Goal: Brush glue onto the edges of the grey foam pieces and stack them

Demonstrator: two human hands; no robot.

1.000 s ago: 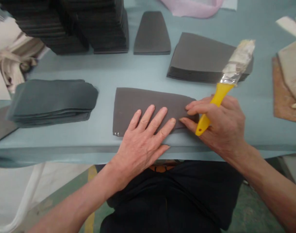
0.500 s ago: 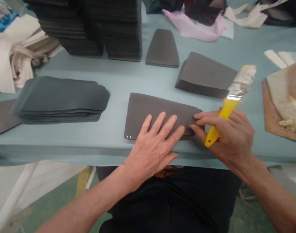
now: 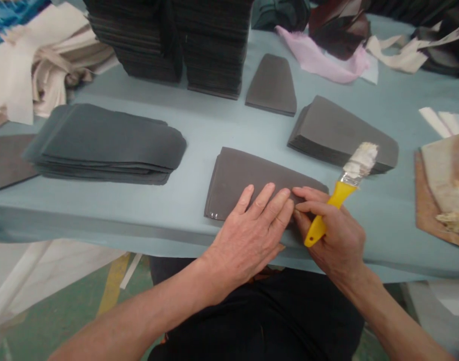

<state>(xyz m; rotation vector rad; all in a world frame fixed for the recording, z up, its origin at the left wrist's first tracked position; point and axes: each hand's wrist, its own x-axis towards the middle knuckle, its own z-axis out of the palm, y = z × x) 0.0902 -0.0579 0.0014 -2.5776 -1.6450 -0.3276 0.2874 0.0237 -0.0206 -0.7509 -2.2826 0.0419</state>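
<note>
A dark grey tapered panel (image 3: pixel 248 173) lies near the table's front edge, its wide end to the left with small shiny spots at the corner. My left hand (image 3: pixel 250 235) rests flat on its lower edge, fingers stretched out. My right hand (image 3: pixel 334 228) holds a yellow-handled paintbrush (image 3: pixel 336 195) against the palm, its whitish crusted bristles pointing up and away. The thumb and forefinger of that hand meet at the panel's lower right edge, close to my left fingertips. Whether they pinch the edge is hard to see.
Behind the panel sit a stack of grey tapered pieces (image 3: pixel 342 128) and a smaller tapered piece (image 3: pixel 272 82). Dark green-grey sheets (image 3: pixel 109 143) lie left, tall black stacks (image 3: pixel 214 45) at the back. Cream cloth strips (image 3: pixel 56 65), pink cloth (image 3: pixel 319 55) and a glue-smeared board (image 3: pixel 443 185) surround them.
My right hand has slid left along the panel's lower edge, bringing the brush with it, closer to my left hand. My left fingers have drawn together somewhat. The whole view has shifted slightly.
</note>
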